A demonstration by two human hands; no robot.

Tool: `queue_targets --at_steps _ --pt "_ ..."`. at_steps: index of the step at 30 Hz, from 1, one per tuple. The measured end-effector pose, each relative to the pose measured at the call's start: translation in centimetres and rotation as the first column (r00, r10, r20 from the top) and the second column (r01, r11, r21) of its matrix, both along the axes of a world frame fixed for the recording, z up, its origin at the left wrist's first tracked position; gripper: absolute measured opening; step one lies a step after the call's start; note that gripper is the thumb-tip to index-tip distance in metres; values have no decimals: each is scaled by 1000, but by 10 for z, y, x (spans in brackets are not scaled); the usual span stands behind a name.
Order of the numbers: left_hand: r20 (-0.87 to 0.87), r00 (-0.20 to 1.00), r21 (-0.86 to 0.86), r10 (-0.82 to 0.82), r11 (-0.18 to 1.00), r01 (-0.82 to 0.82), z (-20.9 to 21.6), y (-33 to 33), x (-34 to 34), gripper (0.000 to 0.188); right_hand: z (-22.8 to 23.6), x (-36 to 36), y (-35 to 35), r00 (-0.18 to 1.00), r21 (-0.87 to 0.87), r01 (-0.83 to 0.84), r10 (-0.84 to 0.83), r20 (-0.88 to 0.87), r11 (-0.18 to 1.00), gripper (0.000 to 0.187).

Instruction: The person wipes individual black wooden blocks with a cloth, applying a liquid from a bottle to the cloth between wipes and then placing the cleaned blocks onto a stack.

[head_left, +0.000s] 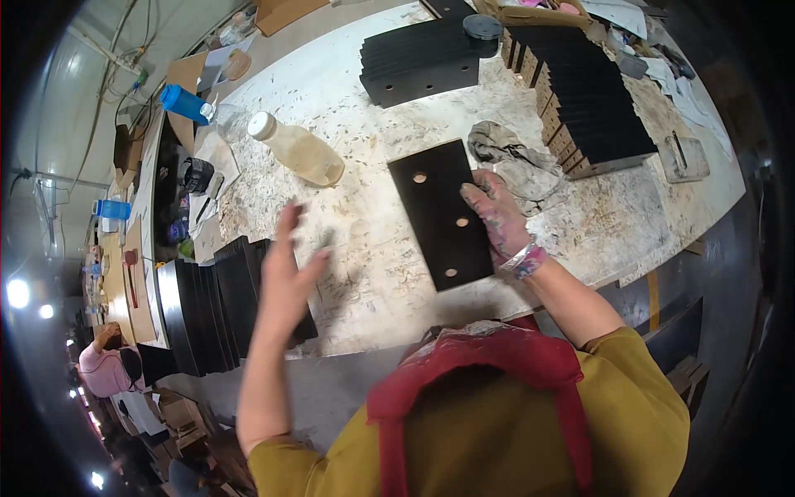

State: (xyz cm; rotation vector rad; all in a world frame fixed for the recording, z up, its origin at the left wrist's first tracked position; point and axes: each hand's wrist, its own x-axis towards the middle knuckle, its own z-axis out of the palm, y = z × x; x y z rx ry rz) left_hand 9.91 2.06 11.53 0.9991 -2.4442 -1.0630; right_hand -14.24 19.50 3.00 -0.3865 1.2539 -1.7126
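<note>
A flat black rectangular board (435,224) with three round holes is in front of me, slightly tilted on the worktable. My right hand (499,222), in a colourful patterned glove, grips its right edge with the thumb on the top face; the fingers beneath are partly hidden. To the left of the board, my bare left hand (291,269) is above the table with its fingers apart, blurred by motion and holding nothing. Nearest to it is a row of black boards (219,306) standing on edge at the table's left front. A crumpled grey cloth (513,161) lies just beyond my right hand.
The paint-stained white table (364,224) holds a bottle of pale liquid (302,153) lying tilted. Stacked black boards (426,62) stand at the back, with a longer stack (580,108) at the back right. A blue bottle (184,103) is at far left. A person in pink (108,369) is farther left.
</note>
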Motion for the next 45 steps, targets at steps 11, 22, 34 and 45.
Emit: queue_targets --at_steps 11,22,34,45 --pt "-344 880 818 328 565 109 -37 8 -56 32 4 -71 -11 -32 169 287 186 -982 943 58" --pt "-209 977 547 -52 821 161 -65 3 -69 30 58 -37 -53 264 81 -62 94 -960 995 42" --pt "-302 946 642 119 759 110 -25 23 -56 33 3 -58 0 365 632 79 568 -738 771 45" --pt "-253 962 568 -104 789 234 -17 38 -77 28 107 -4 -24 -11 196 -45 195 -981 980 40"
